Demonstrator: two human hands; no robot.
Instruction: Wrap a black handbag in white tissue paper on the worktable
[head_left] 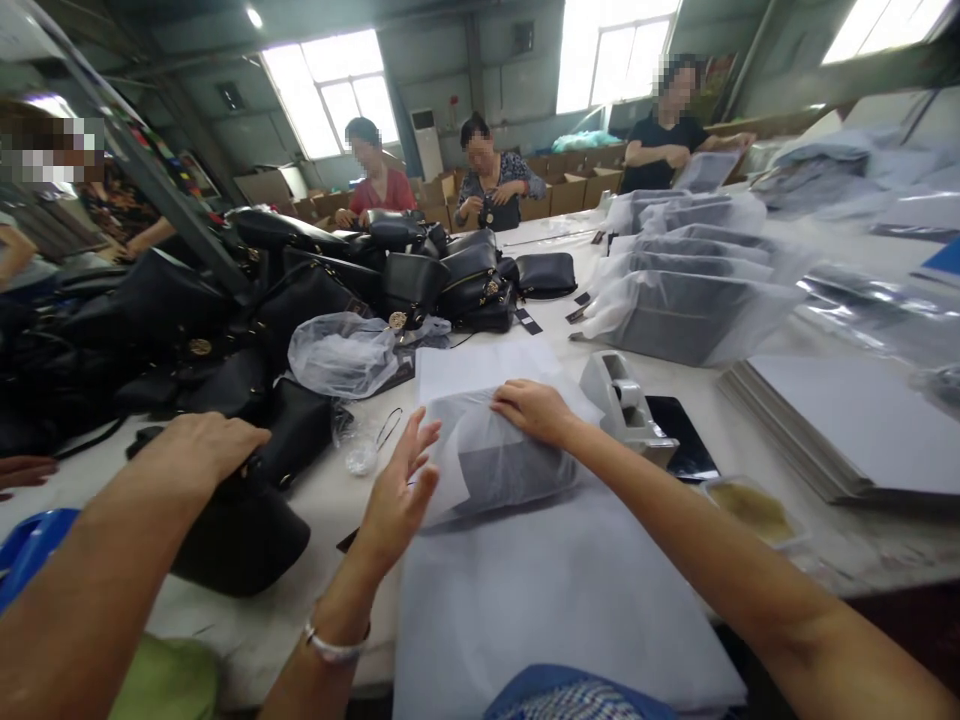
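A dark handbag (510,468) lies on the table right in front of me, covered by a thin, see-through white wrapping sheet (480,412). My right hand (534,410) rests on its top edge with fingers pinched on the sheet. To the left of the bundle, my left hand (401,485), a bracelet on its wrist, is raised with its fingers spread and holds nothing. Under the bundle is a stack of white sheets (562,600). A co-worker's hand (202,450) at my left grips a black handbag (240,530).
Black handbags (300,300) pile up at the left. Wrapped bags (675,310) stand in a row at the back right. A tape dispenser (626,405), a dark tablet-like slab (682,440) and grey boards (847,420) are on the right. Several people work nearby.
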